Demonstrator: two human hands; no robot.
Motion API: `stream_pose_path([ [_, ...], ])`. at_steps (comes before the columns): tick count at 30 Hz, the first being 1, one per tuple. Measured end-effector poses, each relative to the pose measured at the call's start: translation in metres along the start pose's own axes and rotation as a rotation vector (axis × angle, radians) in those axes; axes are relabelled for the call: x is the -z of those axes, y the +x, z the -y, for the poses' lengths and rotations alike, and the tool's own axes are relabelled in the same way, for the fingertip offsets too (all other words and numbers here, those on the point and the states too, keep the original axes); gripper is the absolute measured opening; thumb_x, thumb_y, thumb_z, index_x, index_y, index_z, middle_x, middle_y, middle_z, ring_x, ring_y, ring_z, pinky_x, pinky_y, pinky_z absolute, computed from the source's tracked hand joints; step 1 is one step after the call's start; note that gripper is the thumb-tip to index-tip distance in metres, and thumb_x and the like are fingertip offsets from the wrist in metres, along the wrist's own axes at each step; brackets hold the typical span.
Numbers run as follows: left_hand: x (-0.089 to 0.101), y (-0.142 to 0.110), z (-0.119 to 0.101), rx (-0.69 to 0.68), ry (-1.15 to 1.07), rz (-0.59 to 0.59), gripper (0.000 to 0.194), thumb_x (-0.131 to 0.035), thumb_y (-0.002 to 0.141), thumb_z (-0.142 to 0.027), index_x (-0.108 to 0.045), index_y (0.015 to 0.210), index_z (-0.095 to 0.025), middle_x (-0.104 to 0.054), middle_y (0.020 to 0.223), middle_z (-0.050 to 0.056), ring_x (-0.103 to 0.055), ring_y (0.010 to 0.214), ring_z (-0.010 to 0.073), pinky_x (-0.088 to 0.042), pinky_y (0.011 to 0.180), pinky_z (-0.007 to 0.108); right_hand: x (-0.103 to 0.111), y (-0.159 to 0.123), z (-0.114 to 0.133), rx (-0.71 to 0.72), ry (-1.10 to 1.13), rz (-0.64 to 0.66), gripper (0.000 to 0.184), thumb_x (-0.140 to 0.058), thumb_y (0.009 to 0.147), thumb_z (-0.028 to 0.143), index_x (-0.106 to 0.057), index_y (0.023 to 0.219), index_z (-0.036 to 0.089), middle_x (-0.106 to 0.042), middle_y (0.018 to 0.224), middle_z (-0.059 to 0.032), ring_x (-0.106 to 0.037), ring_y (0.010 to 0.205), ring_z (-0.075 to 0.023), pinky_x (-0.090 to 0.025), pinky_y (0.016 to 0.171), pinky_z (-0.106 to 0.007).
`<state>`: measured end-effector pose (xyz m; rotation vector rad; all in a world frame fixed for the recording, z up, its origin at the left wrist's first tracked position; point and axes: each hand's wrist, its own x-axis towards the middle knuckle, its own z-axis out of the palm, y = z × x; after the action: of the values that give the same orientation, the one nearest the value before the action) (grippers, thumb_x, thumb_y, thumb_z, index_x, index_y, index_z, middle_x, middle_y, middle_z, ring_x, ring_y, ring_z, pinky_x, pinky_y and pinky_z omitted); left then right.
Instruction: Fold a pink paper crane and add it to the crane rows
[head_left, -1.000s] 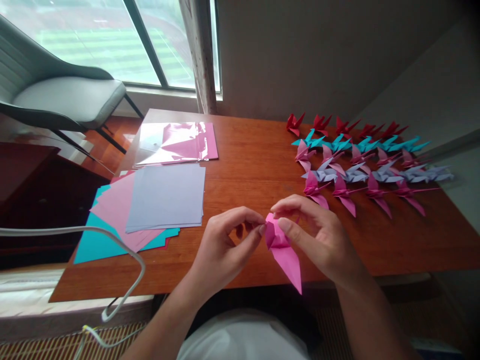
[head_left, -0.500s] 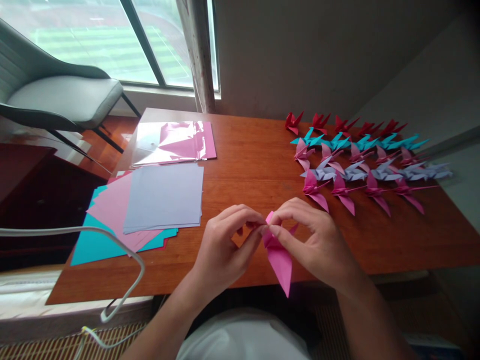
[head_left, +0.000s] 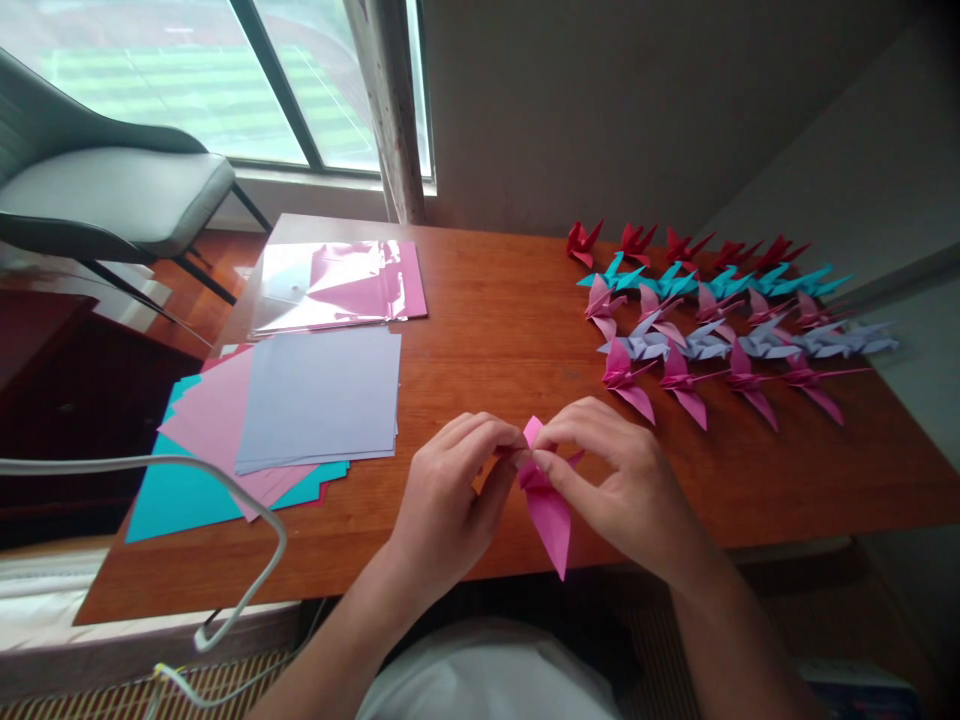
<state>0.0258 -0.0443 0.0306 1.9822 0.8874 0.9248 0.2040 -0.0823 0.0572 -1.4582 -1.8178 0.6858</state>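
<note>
A bright pink paper crane (head_left: 550,520) is pinched between both hands above the near edge of the wooden table (head_left: 495,370). My left hand (head_left: 457,490) is closed, thumb and forefinger gripping the crane from the left. From the other side my right hand (head_left: 619,475) pinches it too, its fingertips almost meeting the left ones. One pointed wing hangs down toward me, and another tip shows above the fingers. The fingertips hide the crane's middle.
Rows of folded cranes in red, turquoise (head_left: 720,282), light pink, lilac and magenta (head_left: 686,385) stand at the right. To the left lie lilac paper sheets (head_left: 322,395) over pink and turquoise ones, and a clear packet (head_left: 345,285). A white cable (head_left: 255,500) loops at the left.
The view has shifted slightly. Both hands still pinch the pink crane at nearly the same spot, and its hanging wing has swung a little to the left.
</note>
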Motion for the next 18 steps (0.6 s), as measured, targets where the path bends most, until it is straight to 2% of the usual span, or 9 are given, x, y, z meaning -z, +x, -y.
stream_pose_path([
  [6,-0.0027,-0.0003,0.0026,-0.047,0.056,-0.026,0.010,-0.056,0.096,-0.011,-0.060,0.089,-0.018,-0.065,0.082,0.003,-0.056,0.076,0.0155,-0.043,0.071,0.027,-0.0028,-0.0007,-0.0011,0.043,-0.061,-0.014,0.015,-0.064,0.086,0.005,-0.062,0.083,0.020,-0.067,0.083,-0.0031,-0.058,0.081,-0.0198,-0.045,0.073,-0.033],
  [13,-0.0012,-0.0024,0.0078,0.016,-0.086,-0.015,0.011,-0.062,0.092,-0.010,-0.063,0.085,-0.018,-0.066,0.080,0.000,-0.060,0.074,0.0125,-0.045,0.068,0.023,-0.0028,-0.0017,-0.0020,0.059,-0.037,-0.042,0.015,-0.063,0.089,0.008,-0.059,0.081,0.020,-0.064,0.080,-0.0024,-0.057,0.080,-0.0192,-0.044,0.073,-0.033],
  [18,0.0012,-0.0012,0.0088,0.031,-0.082,-0.022,0.009,-0.064,0.092,-0.012,-0.066,0.085,-0.018,-0.066,0.079,0.000,-0.060,0.072,0.0116,-0.045,0.065,0.021,-0.0002,-0.0010,-0.0010,0.059,-0.038,-0.052,0.017,-0.062,0.089,0.006,-0.058,0.080,0.020,-0.064,0.079,-0.0016,-0.057,0.079,-0.0185,-0.044,0.072,-0.032],
])
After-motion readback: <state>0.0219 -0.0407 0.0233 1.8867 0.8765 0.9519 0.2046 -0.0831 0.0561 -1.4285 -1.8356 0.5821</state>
